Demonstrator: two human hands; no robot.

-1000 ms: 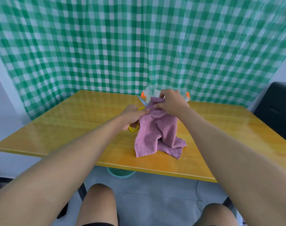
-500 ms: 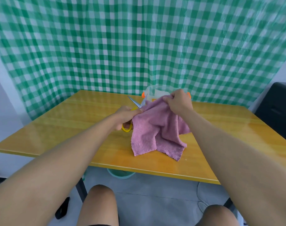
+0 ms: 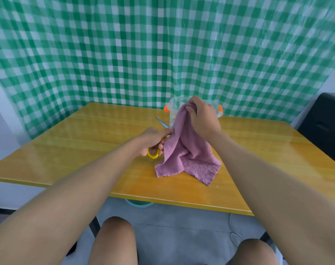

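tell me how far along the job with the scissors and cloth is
Done: both are picked up. In hand: the left hand grips the yellow-handled scissors, one blade poking out; the right hand bunches the purple cloth against them, its lower end on the table. Left, probably: finish wiping, set both down.

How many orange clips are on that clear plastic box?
2: one orange clip on the clear box's left end, one on its right end. The right hand and purple cloth cover the box's middle, so others may be hidden.
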